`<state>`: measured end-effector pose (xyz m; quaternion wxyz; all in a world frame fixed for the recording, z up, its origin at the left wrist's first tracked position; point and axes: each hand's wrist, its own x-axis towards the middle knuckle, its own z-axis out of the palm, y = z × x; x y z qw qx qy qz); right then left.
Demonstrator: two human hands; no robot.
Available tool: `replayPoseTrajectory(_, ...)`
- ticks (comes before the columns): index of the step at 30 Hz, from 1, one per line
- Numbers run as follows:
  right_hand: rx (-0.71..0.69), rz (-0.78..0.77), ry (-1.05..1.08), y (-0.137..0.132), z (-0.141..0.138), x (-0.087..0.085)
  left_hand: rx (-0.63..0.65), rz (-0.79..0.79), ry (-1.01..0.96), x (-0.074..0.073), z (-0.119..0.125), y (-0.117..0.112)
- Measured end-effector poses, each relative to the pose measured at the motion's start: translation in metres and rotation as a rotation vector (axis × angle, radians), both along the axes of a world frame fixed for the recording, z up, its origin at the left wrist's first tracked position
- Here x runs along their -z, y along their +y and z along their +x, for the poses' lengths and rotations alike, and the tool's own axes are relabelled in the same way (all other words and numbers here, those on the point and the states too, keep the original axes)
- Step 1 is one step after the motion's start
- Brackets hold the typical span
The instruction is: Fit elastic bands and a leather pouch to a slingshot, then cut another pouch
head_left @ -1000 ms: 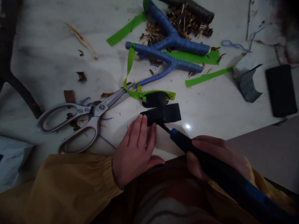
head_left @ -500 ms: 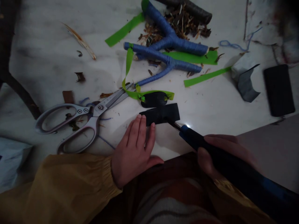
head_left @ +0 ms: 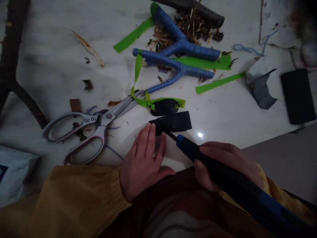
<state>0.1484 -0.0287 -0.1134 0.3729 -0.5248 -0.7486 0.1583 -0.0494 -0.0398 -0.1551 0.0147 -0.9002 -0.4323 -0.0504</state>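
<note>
My left hand (head_left: 146, 158) lies flat, fingers stretched out, their tips pressing the left end of a black strip (head_left: 182, 121) onto the table. My right hand (head_left: 223, 165) is closed around a thick tool (head_left: 188, 145) with a black and blue handle and a thin metal tip. That tip touches the strip's lower edge, near my left fingers; I cannot make out its exact kind. Just above lies a black oval pouch (head_left: 163, 107) tied to green elastic bands (head_left: 137, 71). The bands run to a small slingshot frame (head_left: 179, 67) wrapped in blue thread.
Open scissors (head_left: 99, 120) lie left of my hand. A larger blue-wrapped fork (head_left: 183, 43) rests by wood shavings (head_left: 188, 24) and a dark branch (head_left: 208, 11). A black phone-like slab (head_left: 298, 96) and a grey piece (head_left: 264, 91) are at right, another branch (head_left: 12, 56) at left.
My right hand has moved left with the tool, bringing its tip from the middle of the strip toward my left fingers. My left hand stays on the strip.
</note>
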Motion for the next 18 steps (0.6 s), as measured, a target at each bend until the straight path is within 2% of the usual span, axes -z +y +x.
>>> replayPoseTrajectory(3,0.002,0.083,0.03,-0.004,0.0,0.009,-0.013,-0.003,-0.004,0.0,0.0,0.001)
replayPoseTrajectory(7,0.012,0.015,0.022,-0.007,0.005,0.011,-0.009,-0.001,0.0,-0.001,0.001,0.0)
replayPoseTrajectory(15,-0.002,0.014,0.009,-0.008,0.024,0.008,-0.002,0.01,0.029,-0.001,0.0,0.0)
replayPoseTrajectory(18,0.04,-0.031,-0.024,-0.012,0.031,0.008,-0.005,0.017,0.038,-0.001,0.001,0.0)
